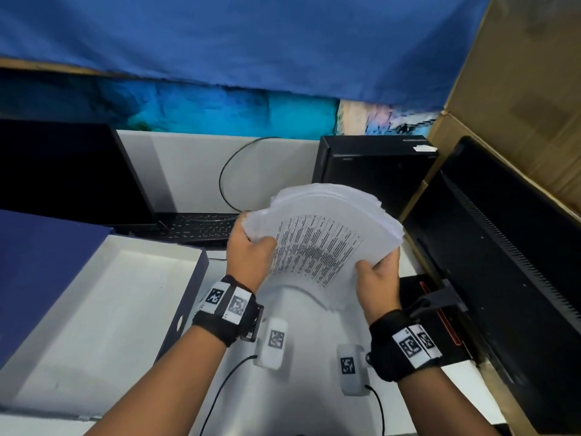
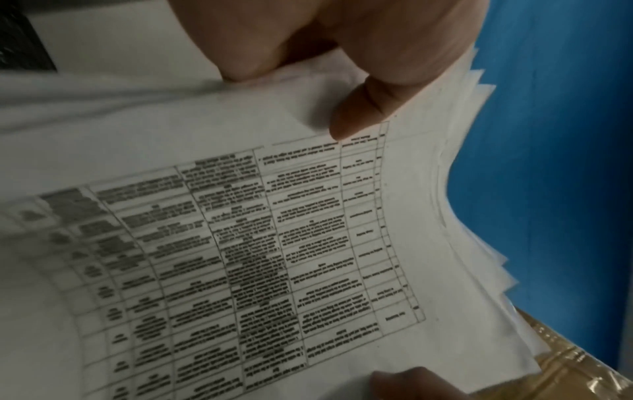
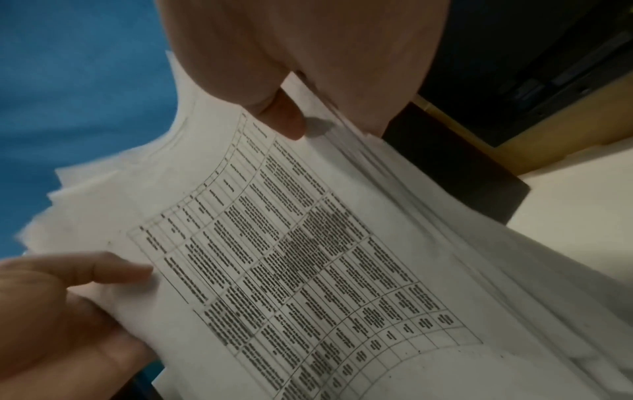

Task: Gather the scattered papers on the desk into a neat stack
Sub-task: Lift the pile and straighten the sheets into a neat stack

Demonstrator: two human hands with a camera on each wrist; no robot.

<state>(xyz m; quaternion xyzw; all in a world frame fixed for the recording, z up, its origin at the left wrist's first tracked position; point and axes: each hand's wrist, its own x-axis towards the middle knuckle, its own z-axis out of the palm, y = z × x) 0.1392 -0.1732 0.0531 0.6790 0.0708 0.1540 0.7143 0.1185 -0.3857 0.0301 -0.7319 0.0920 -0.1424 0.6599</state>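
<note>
A thick bundle of white papers is held up above the desk, its top sheet printed with a table. My left hand grips its left edge, thumb on top. My right hand grips the lower right edge, thumb on the printed sheet. The sheets are fanned and uneven at the far edge and bow downward between the hands. In the left wrist view the papers fill the frame under my left thumb. In the right wrist view the papers lie under my right thumb, with the left hand at the lower left.
An open white-lined box with a navy lid sits to the left. A laptop and keyboard lie behind it. A black computer case stands behind the papers, a black monitor and cardboard to the right.
</note>
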